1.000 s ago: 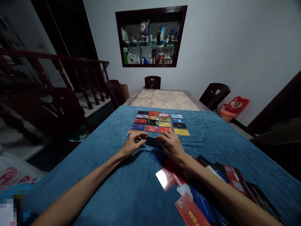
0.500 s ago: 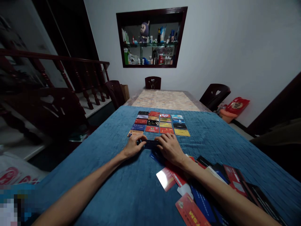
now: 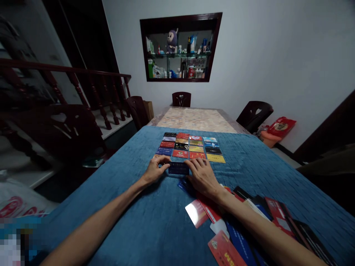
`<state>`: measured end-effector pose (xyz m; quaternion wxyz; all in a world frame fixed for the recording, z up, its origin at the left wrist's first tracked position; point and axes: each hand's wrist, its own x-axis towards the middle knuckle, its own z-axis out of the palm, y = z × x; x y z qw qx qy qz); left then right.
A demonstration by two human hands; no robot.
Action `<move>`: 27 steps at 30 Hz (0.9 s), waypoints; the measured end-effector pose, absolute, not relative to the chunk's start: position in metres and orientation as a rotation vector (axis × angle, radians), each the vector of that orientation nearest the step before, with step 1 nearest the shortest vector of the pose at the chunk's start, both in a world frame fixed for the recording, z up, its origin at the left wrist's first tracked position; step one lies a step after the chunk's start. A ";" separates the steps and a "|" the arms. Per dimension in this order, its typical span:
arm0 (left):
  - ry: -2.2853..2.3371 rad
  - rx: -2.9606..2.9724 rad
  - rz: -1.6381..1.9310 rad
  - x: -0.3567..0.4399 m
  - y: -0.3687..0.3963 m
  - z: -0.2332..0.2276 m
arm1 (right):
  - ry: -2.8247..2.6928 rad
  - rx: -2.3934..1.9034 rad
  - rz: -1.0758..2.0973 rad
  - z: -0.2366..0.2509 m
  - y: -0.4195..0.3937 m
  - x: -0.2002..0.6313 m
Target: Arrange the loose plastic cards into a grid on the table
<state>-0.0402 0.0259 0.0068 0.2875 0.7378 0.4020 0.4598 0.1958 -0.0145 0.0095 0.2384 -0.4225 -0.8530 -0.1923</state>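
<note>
A dark blue plastic card (image 3: 179, 168) is stretched between my two hands, its face tipped toward me. My left hand (image 3: 155, 170) pinches its left end between thumb and fingers. At the right end, my right hand (image 3: 203, 175) grips it, with the thumb partly hidden. Just beyond lie several cards in neat rows, among them a yellow card (image 3: 215, 158) and a red card (image 3: 180, 153). My left fingers partly cover an orange card in the nearest row. Under and beside my right forearm spreads a loose pile of cards, with a red card (image 3: 226, 249) in front.
A blue cloth (image 3: 124, 210) covers the near part of the table; a beige patterned top (image 3: 196, 120) shows beyond it. Dark wooden chairs (image 3: 181, 99) stand around. A railing (image 3: 105, 92) runs along the left, and a shelf niche (image 3: 181, 48) is set in the far wall.
The dark blue card has tilted up, so its face shows more than its thin edge did before. Both hands keep hold of it. The view has shifted slightly.
</note>
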 end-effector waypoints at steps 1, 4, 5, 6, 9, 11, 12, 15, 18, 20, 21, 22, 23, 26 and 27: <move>1.069 1.981 1.227 -0.040 0.025 0.007 | -2.333 -1.157 -0.532 0.009 -0.014 0.196; 1.086 2.036 1.229 -0.039 0.023 0.008 | -2.311 -1.164 -0.543 0.009 -0.014 0.196; 1.101 2.055 1.232 -0.039 0.023 0.008 | -2.300 -1.167 -0.547 0.010 -0.014 0.196; 1.118 2.073 1.235 -0.039 0.022 0.008 | -2.289 -1.171 -0.553 0.010 -0.013 0.196; 1.167 2.135 1.229 -0.038 0.021 0.007 | -2.272 -1.178 -0.570 0.013 -0.013 0.197; 1.187 2.205 1.230 -0.039 0.020 0.005 | -2.276 -1.179 -0.566 0.016 -0.012 0.197; 1.188 2.248 1.232 -0.039 0.020 0.005 | -2.279 -1.179 -0.557 0.017 -0.011 0.197; 1.149 2.376 1.194 -0.041 0.020 0.005 | -2.281 -1.187 -0.528 0.019 -0.008 0.198; 1.098 2.455 1.138 -0.045 0.022 0.009 | -2.304 -1.188 -0.500 0.021 -0.004 0.199; 1.067 2.485 1.100 -0.049 0.024 0.011 | -2.334 -1.184 -0.479 0.023 0.000 0.198; 1.055 2.496 1.078 -0.052 0.026 0.013 | -2.349 -1.183 -0.467 0.024 0.003 0.198; 1.045 2.505 1.060 -0.054 0.028 0.014 | -2.362 -1.181 -0.453 0.025 0.005 0.197; 1.040 2.511 1.046 -0.057 0.030 0.014 | -2.372 -1.181 -0.436 0.027 0.008 0.196; 1.054 2.523 1.039 -0.063 0.037 0.017 | -2.389 -1.184 -0.385 0.032 0.017 0.190; 1.065 2.526 1.041 -0.064 0.040 0.018 | -2.394 -1.189 -0.370 0.034 0.020 0.188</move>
